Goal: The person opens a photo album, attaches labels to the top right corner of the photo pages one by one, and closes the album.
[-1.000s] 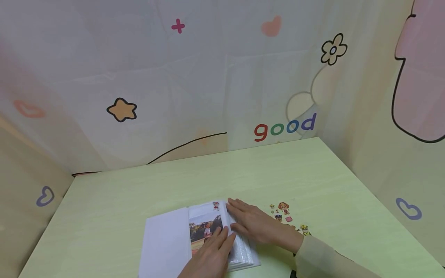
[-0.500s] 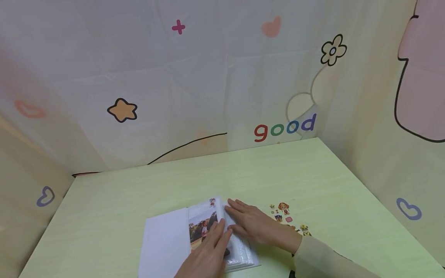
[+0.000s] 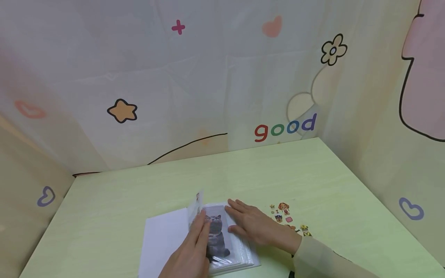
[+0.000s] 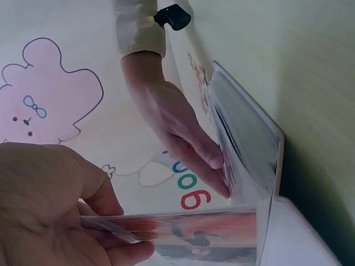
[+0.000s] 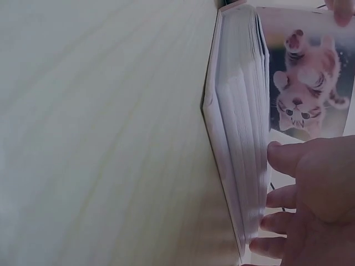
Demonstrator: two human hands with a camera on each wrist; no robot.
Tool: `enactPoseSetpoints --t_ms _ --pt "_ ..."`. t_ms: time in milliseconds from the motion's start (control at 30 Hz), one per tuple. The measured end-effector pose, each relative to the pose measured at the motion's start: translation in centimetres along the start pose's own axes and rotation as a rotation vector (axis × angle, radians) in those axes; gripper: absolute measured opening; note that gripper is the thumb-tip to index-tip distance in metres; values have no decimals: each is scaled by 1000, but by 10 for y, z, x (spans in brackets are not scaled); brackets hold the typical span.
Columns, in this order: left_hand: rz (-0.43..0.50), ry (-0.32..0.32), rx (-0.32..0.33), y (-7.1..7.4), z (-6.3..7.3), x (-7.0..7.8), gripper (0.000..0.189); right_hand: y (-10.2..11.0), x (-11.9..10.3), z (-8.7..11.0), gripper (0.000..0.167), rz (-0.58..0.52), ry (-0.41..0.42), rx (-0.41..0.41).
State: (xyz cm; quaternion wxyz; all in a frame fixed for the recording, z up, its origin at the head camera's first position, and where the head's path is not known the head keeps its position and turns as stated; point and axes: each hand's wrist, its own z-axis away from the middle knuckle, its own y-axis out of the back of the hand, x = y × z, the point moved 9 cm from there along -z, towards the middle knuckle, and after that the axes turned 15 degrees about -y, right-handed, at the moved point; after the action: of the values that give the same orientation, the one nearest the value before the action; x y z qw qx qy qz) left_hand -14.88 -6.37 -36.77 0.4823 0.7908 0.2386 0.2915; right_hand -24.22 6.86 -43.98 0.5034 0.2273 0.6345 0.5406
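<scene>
A white photo album (image 3: 163,239) lies spread on the table, its bare inside cover at the left. My left hand (image 3: 189,247) pinches one clear-pocket page (image 4: 194,235) between thumb and fingers, and that page stands nearly upright. A kitten photo (image 5: 308,83) fills its side facing the right wrist view. Under it, a grey cat photo (image 3: 217,239) shows on the right-hand stack, partly covered by the left hand. My right hand (image 3: 255,226) rests on the right edge of the stack with fingers extended; in the right wrist view its fingertips (image 5: 277,158) touch the page edges.
Cartoon dog stickers (image 3: 283,208) lie on the pale green table (image 3: 139,189) right of the album, some hidden by the right forearm. A printed curtain (image 3: 208,85) encloses the table at the back and sides.
My left hand has moved left, lifting the page with the outdoor photo off the stack until it stands up. The grey cat photo has come into view. The right hand stays in place.
</scene>
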Motion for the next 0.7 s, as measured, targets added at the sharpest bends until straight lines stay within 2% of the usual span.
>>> enactPoseSetpoints --t_ms 233,700 --pt "11 39 109 14 14 -12 68 1 -1 2 62 -3 -2 -1" --pt "-26 218 63 26 40 -49 62 -1 1 2 63 15 -14 -20"
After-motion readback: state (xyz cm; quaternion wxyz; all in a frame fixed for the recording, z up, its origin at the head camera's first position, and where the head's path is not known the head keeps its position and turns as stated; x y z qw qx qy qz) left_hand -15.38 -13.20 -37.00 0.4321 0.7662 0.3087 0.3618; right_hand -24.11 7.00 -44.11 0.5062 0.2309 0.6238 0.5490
